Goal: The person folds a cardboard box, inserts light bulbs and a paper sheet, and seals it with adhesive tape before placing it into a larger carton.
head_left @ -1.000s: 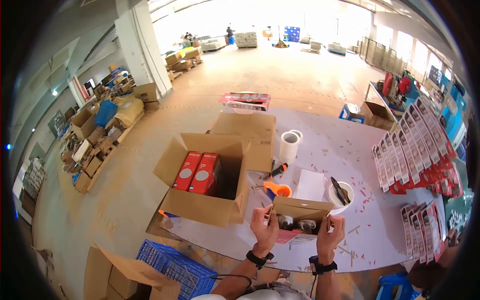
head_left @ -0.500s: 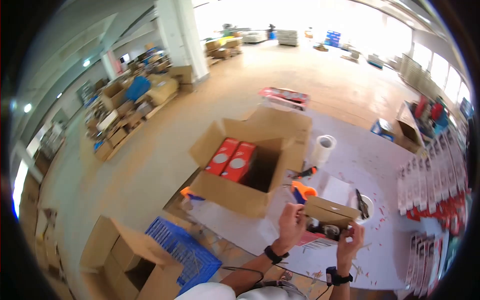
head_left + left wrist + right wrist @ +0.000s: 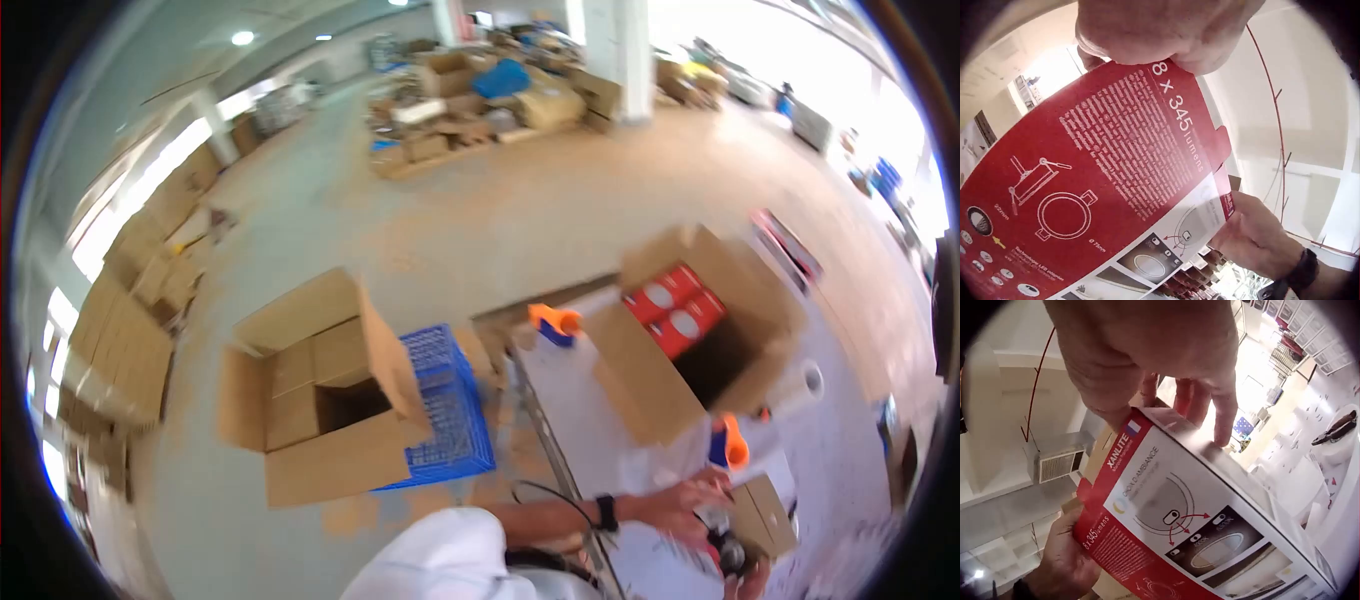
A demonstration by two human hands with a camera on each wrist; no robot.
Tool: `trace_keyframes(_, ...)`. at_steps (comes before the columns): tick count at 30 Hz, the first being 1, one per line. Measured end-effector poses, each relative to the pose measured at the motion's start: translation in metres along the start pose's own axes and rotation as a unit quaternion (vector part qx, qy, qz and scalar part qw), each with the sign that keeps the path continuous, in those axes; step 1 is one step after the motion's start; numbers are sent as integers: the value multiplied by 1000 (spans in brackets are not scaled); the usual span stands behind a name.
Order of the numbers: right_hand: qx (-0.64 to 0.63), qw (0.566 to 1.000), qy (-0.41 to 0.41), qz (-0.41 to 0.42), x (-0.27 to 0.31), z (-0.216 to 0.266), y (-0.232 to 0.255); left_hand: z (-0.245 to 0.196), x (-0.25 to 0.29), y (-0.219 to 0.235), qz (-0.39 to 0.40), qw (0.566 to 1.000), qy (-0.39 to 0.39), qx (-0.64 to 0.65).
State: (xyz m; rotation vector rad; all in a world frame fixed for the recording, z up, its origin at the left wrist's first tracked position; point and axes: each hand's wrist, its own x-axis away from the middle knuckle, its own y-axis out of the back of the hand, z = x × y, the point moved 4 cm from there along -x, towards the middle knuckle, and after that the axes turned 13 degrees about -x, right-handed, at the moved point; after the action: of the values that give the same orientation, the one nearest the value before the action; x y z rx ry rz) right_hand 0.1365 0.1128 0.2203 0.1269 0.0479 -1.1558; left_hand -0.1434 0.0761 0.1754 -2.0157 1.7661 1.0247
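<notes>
A person's left hand (image 3: 672,508) is gripping one upper edge of a red-and-white XANLITE lamp box (image 3: 1110,181), while the right hand (image 3: 1147,353) is pinching the opposite end, its fingers bending over the rim. The lamp box is sitting at the near right of the head view, over the near part of the white worktop (image 3: 570,400), and "8 x 345 lumens" is showing on its red panel. Its brown cardboard flap (image 3: 763,515) is standing open, and a rounded, shiny lamp (image 3: 731,552) is showing inside, partly blurred.

Just beyond the left hand, an orange-and-blue tape dispenser (image 3: 731,442) is resting on the worktop. Farther off, a large open carton (image 3: 640,385) is holding two red boxes (image 3: 678,318); a second tape dispenser (image 3: 555,324) is lying to its left, and a clear tape roll (image 3: 798,388) is standing to its right. In the right wrist view, dark pliers (image 3: 1337,428) are lying near a white sheet (image 3: 1300,490). Well to the left, another open carton (image 3: 335,460) is standing beside a blue plastic crate (image 3: 450,400).
</notes>
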Motion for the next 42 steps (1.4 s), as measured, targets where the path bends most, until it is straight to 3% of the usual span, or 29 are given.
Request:
trace_keyframes(1, -37, 998, -46, 16, 13, 14, 2, -1, 4, 7, 65, 997, 28, 30)
trace_keyframes(3, -201, 979, -31, 29, 27, -25, 25, 8, 12, 12, 93, 993, 4, 73)
trace_keyframes(4, -28, 994, -90, 57, 12, 14, 3, 8, 10, 19, 110, 992, -9, 56)
trace_keyframes(6, -33, 994, -45, 95, 17, 32, -5, 7, 13, 20, 161, 971, 118, 128)
trace_keyframes(8, 62, 989, 25, 131, 24, 21, 3, -14, -1, 31, 200, 971, 102, 81)
trace_keyframes(12, 143, 976, 114, 117, 16, 30, -2, -11, -5, 28, 209, 976, 55, 13)
trace_keyframes(15, 24, 996, 81, 7, 20, 29, -5, -13, -1, 27, 113, 986, 112, 48)
trace_keyframes(19, -9, 1000, -10, 15, 10, 27, -3, -8, 1, 29, 125, 977, 148, 83)
trace_keyframes(22, 4, 998, -43, 47, 10, 17, 2, -12, -4, 31, 133, 980, 132, 64)
trace_keyframes(25, -21, 999, 35, 33, 14, 9, -1, -15, -11, 30, 115, 990, 77, 35)
trace_keyframes(27, 86, 983, 147, 71, 13, 17, -2, -10, -15, 30, 136, 990, 8, -23)
trace_keyframes(28, 138, 966, 201, 87, 14, 21, -5, -8, -13, 31, 139, 990, 13, -22)
trace_keyframes(30, 103, 970, 193, 104, 22, 20, -12, -6, -10, 34, 144, 989, 19, -19)
trace_keyframes(33, 102, 972, 177, 117, 32, 9, -11, -11, -14, 38, 146, 981, -74, -104)
trace_keyframes(36, 125, 971, 173, 106, 29, 9, -13, 0, -1, 30, -29, 992, 117, 44)
trace_keyframes(39, 114, 975, 160, 100, 40, 9, -14, -32, -16, 5, -14, 972, 178, -149)
trace_keyframes(41, 91, 982, 127, 102, 46, 14, -10, -35, -10, -11, 51, 975, 206, -65)
trace_keyframes(42, -28, 993, 116, 18, 47, 11, -4, -34, -10, -15, 83, 973, 215, -25)
